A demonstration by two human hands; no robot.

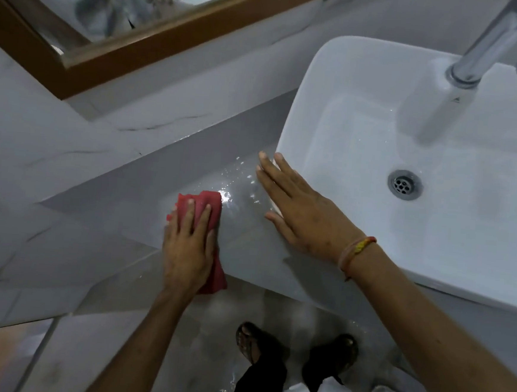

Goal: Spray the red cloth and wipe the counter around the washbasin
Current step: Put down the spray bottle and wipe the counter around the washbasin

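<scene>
The red cloth [211, 206] lies crumpled on the grey counter [145, 199], left of the white washbasin [301, 112]. My left hand [186, 249] presses flat on the cloth, fingers over it, part of the cloth hanging past the counter's front edge. My right hand [296, 208] rests flat with fingers spread against the basin's left rim, holding nothing. Water drops glisten on the counter between the two hands. No spray bottle is in view.
A chrome tap [485, 49] reaches over the basin, whose drain [404, 185] sits in the middle. A wood-framed mirror [129, 46] hangs on the marbled wall behind. My feet in sandals [248, 343] stand on the wet tiled floor below.
</scene>
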